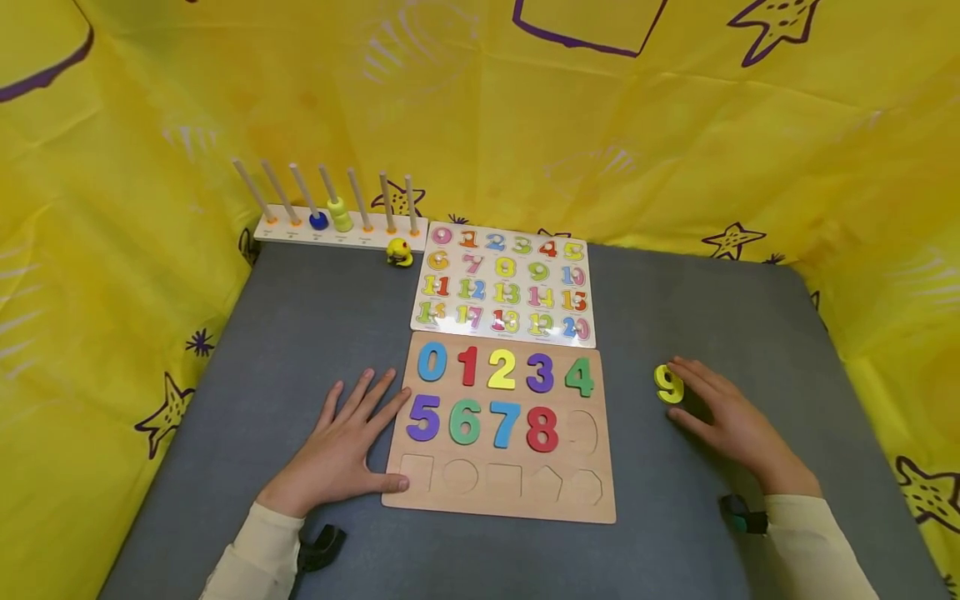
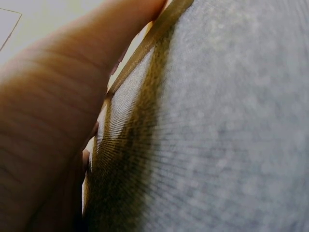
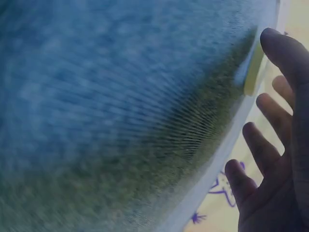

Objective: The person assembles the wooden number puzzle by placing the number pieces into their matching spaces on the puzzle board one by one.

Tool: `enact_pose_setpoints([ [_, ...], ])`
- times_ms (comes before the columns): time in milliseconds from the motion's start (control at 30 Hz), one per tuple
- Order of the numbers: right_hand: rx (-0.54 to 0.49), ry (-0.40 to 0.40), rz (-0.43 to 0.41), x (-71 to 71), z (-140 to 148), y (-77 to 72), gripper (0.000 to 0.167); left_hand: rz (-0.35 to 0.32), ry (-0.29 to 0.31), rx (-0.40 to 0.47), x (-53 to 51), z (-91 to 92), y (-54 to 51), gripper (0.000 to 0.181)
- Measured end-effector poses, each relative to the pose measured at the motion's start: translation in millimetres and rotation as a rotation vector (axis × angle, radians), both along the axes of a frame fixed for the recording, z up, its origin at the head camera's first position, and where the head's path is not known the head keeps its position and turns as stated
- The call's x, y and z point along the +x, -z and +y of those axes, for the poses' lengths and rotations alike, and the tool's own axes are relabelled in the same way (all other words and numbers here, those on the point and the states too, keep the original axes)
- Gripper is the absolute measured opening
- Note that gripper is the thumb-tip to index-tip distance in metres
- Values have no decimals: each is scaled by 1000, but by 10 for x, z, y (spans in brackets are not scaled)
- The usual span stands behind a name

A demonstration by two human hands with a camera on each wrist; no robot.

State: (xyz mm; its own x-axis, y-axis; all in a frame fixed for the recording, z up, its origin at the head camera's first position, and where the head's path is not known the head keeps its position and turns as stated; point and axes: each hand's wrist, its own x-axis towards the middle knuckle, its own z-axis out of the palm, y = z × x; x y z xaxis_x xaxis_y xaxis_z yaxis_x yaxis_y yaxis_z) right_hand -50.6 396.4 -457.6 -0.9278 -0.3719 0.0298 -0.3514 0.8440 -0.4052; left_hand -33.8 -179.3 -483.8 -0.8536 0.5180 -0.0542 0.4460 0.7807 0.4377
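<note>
My left hand (image 1: 337, 454) lies spread at the left edge of the wooden number board (image 1: 480, 502). Its thumb rests on the lower left corner, and its index fingertip meets the edge higher up. On the dark table to the right of the board lies a yellow number 9 piece (image 1: 670, 385). My right hand (image 1: 738, 425) is beside it, index finger at the top and thumb below, fingers not closed around it. The right wrist view shows the piece (image 3: 253, 72) flat on the table near the thumb. Coloured digits 0 to 8 sit on the board, with a 9-shaped outline after the 8.
Behind the wooden board lies a white number puzzle (image 1: 505, 333) with pegged pieces. A peg abacus (image 1: 341, 239) with a few rings stands at the back left, a small yellow toy (image 1: 399, 252) in front of it. Yellow patterned cloth (image 1: 525, 125) surrounds the grey table (image 1: 322, 325).
</note>
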Motion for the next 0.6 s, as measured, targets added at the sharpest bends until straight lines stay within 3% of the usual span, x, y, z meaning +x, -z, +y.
enact_pose_setpoints([
  [600,24,-58,2,-135,-53,23,64,-16,-3,-17,-2,10,-14,122],
])
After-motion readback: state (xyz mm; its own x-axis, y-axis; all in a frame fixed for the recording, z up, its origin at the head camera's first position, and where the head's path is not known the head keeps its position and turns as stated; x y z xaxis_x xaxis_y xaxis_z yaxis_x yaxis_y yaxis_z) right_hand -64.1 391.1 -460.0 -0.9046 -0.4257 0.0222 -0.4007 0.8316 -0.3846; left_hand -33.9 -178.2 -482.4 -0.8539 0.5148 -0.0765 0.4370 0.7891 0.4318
